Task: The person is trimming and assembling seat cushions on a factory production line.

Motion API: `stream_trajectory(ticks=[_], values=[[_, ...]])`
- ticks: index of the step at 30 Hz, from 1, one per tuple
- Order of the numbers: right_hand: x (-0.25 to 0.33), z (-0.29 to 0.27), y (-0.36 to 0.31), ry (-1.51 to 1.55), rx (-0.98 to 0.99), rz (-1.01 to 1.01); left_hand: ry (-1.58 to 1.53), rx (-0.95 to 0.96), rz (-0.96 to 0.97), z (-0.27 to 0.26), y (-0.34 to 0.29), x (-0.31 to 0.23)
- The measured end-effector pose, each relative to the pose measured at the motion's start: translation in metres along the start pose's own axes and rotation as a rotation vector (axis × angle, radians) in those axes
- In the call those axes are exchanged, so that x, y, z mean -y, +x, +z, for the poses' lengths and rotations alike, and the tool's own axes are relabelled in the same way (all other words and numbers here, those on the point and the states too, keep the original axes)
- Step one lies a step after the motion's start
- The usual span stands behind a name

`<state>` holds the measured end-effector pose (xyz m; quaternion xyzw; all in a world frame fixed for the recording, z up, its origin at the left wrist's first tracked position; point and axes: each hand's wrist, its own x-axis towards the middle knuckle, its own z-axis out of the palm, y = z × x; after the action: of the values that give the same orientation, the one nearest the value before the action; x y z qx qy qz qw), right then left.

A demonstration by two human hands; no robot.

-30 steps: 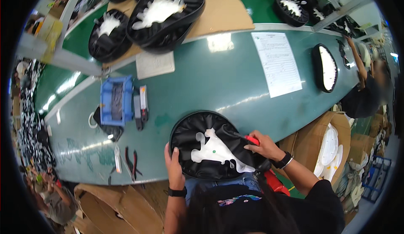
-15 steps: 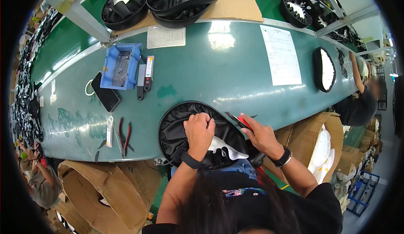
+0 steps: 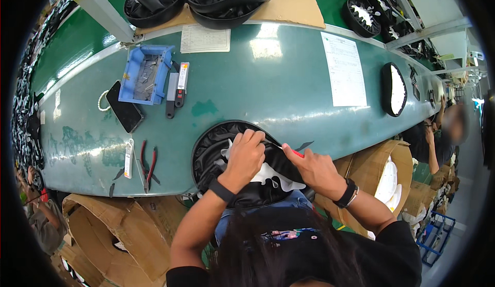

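Observation:
At the table's front edge lies an oval padded piece (image 3: 206, 150), its black leather-like cover gathered in folds around a white backing (image 3: 265, 173). My left hand (image 3: 244, 158) is closed on the cover near the far rim, pinching the black material. In my right hand (image 3: 320, 173) is a red-handled cutter knife (image 3: 296, 153). Its blade points toward the left hand's fingertips and meets the cover's rim there. A dark scrap (image 3: 305, 145) lies on the table just beyond the knife.
On the left are a blue bin (image 3: 147, 75) of small blades, two spare cutters (image 3: 178, 88), a phone (image 3: 125, 109) and red-handled pliers (image 3: 148, 166). Another oval piece (image 3: 396, 88) lies right. Cardboard boxes (image 3: 124, 230) flank me below the table edge. A co-worker (image 3: 438, 132) is at far right.
My right hand has brought the cutter in against the cover's rim beside my left hand. The left hand has shifted its hold slightly, and more white backing shows.

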<state>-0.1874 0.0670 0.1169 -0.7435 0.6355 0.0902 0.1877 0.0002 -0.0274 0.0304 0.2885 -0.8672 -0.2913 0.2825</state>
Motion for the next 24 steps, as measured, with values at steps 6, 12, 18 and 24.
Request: stream_trajectory(ticks=[6, 12, 18, 24], values=[[-0.007, -0.003, 0.009, 0.088, 0.046, 0.019, 0.086, 0.121, -0.048, 0.004, 0.003, 0.002], [-0.013, 0.01, 0.004, 0.094, 0.019, -0.027, -0.283, 0.122, -0.11, 0.005, -0.006, 0.01], [-0.037, 0.037, -0.031, 0.05, 0.034, -0.014, -0.216, 0.162, 0.088, 0.002, 0.004, -0.001], [-0.033, 0.056, -0.046, 0.128, -0.054, 0.085, -0.89, 0.243, -0.1, 0.006, 0.021, 0.013]])
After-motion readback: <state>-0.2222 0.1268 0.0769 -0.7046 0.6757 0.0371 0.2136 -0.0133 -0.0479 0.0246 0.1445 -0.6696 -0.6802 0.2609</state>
